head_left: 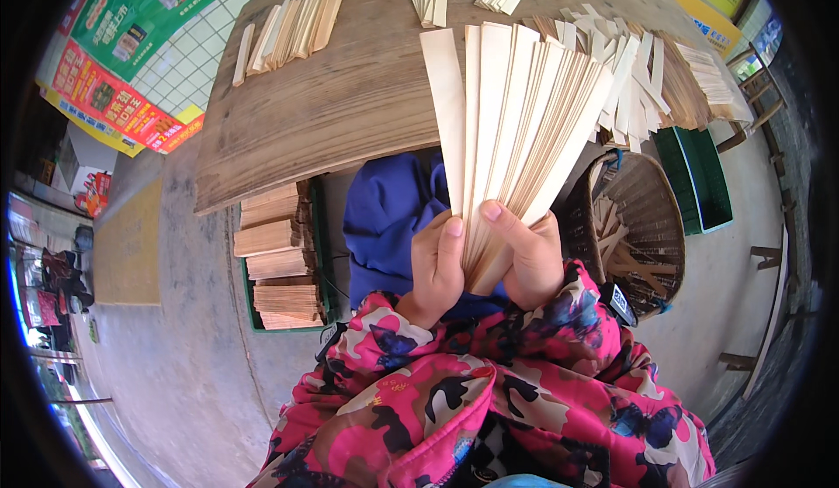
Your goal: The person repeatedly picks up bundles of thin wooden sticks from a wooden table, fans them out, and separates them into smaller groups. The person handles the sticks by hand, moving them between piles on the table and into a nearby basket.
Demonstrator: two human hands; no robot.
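Note:
A fanned bundle of thin, pale wooden strips (516, 121) stands upright in front of me, spread wide at the top and gathered at the bottom. My left hand (435, 269) grips the left side of its lower end, thumb on the front. My right hand (527, 259) is closed round the right side of the same end, its thumb lying across the strips. The fan hides part of the table behind it.
The wooden table (332, 121) carries small piles and a loose heap (629, 86) of strips. Below it are a green crate of stacked strips (271, 252), a blue cloth (376, 217), a wicker basket (664, 235) with scraps, and another green crate (699, 182).

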